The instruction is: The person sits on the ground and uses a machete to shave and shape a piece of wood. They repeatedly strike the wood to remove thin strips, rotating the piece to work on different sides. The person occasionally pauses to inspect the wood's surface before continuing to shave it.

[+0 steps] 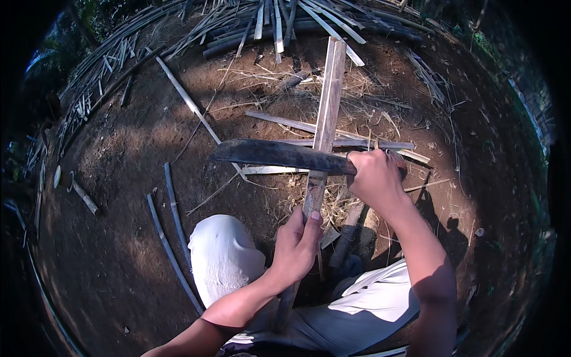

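Note:
My left hand (294, 249) is closed round the lower part of a long split bamboo slat (331, 98), thumb lying along its face. The slat points away from me, its far end raised toward the top of the view. In my right hand (377, 177) is the handle of a machete (267, 154), fingers wrapped round it. Its broad dark blade points left and crosses in front of the slat just above my left hand. Whether the edge touches the slat I cannot tell. The slat's near end runs down between my white-clad legs, partly hidden by my left forearm.
Cut bamboo strips (339, 143) and curled shavings (285, 208) lie on the brown soil ahead. Long poles and strips (277, 27) are heaped at the far side. Two dark strips (169, 250) lie at left, and a short bamboo piece (85, 197) farther left.

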Available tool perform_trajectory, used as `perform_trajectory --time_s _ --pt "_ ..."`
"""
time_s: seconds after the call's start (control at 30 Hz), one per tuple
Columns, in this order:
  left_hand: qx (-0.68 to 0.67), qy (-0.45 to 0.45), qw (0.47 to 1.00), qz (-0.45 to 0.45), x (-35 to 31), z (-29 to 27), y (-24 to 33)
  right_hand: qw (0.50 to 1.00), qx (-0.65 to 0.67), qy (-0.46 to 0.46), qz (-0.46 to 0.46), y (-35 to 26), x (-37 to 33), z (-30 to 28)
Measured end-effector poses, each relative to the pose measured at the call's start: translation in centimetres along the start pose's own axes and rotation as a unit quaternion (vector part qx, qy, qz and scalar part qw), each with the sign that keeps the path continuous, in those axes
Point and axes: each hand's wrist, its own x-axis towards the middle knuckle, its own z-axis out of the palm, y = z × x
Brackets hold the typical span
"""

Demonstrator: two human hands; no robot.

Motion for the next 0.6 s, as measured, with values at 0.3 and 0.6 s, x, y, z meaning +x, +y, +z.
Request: perform_trajectory --time_s 0.3,0.6 --pt "-0.043 0.005 0.998 -0.054 0.4 -0.6 0.6 0.995 -0.057 -0.021 -0.080 -1.4 -0.2 0.2" --pt "-0.079 -0.113 0.989 -0.044 -0.1 0.9 1.3 0.958 0.109 0.176 0.198 6.4 2.2 -2.2"
